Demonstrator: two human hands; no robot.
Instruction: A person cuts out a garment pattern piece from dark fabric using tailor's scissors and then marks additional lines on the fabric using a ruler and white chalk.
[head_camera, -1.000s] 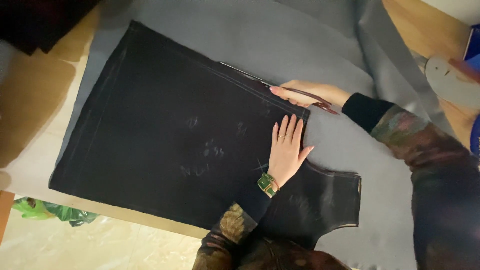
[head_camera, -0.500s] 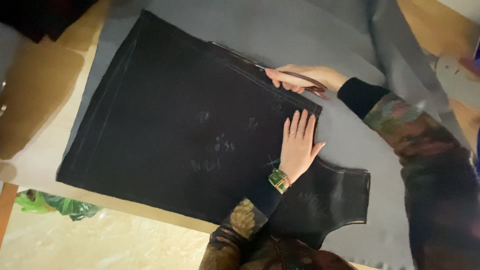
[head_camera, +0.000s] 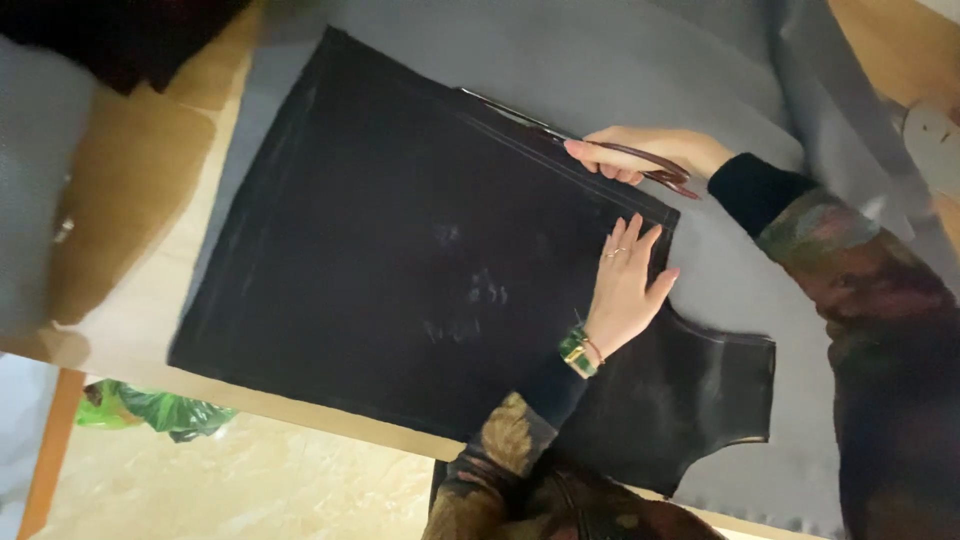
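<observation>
Scissors (head_camera: 560, 135) advanced along black fabric (head_camera: 400, 260), blades pointing upper-left, right hand (head_camera: 650, 152) gripping

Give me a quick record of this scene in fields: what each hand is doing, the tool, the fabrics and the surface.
Left hand: left hand lies flat, fingers spread, on the black garment piece
Right hand: right hand grips the scissors
Tool: blades lie along the upper edge of the black piece
Underlayer: grey fabric spread beneath the black piece
Surface: wooden table
Wrist: green watch on the left wrist
Floor: green bag below the table edge
</observation>
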